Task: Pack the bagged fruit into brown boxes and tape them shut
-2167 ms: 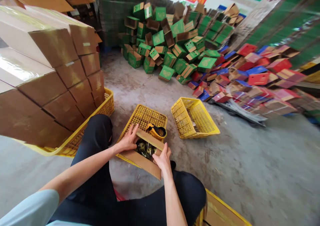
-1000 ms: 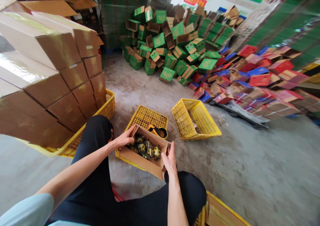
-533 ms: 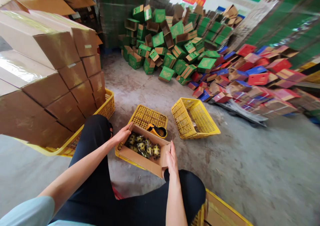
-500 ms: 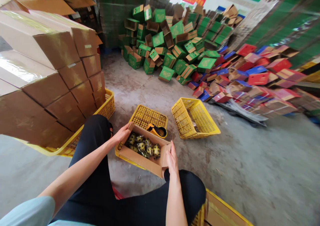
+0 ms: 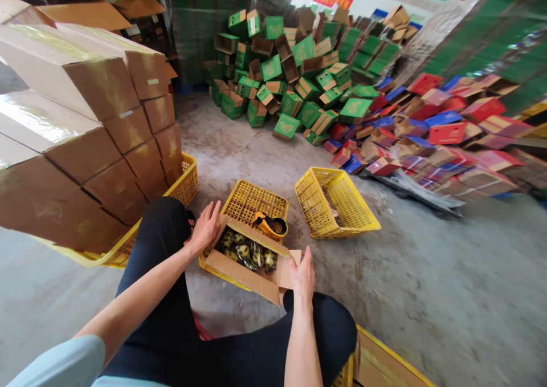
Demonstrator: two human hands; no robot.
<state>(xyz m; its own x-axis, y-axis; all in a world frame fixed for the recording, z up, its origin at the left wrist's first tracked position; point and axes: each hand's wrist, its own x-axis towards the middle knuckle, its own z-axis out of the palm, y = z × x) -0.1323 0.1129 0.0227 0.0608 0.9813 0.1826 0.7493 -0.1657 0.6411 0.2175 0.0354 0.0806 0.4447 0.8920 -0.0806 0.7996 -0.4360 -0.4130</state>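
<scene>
An open cardboard box [image 5: 245, 276] rests on an upturned yellow crate [image 5: 256, 196] between my legs. Inside it lie several dark-and-yellow round items [image 5: 243, 252] in clear plastic wrapping; their kind is unclear. My left hand [image 5: 205, 228] is at the box's far left corner, fingers stretched out against the left end flap. At the opposite end, my right hand [image 5: 302, 276] has the right end flap between thumb and fingers. The long far flap [image 5: 258, 237] leans inward over the contents, and the near flap slopes outward. An orange-and-black tape dispenser [image 5: 270, 225] lies just behind the box.
Closed cardboard boxes [image 5: 102, 79] are stacked in a yellow crate [image 5: 190, 179] on my left. Another yellow crate [image 5: 337, 204] stands tilted to the right. Green cartons [image 5: 286, 126] and red-and-blue cartons [image 5: 447, 133] lie heaped farther back. One more crate [image 5: 393, 355] sits by my right knee.
The box's far flap has tipped inward over the contents. My left hand has opened out at the left corner, and my right hand has swung slightly right with the end flap.
</scene>
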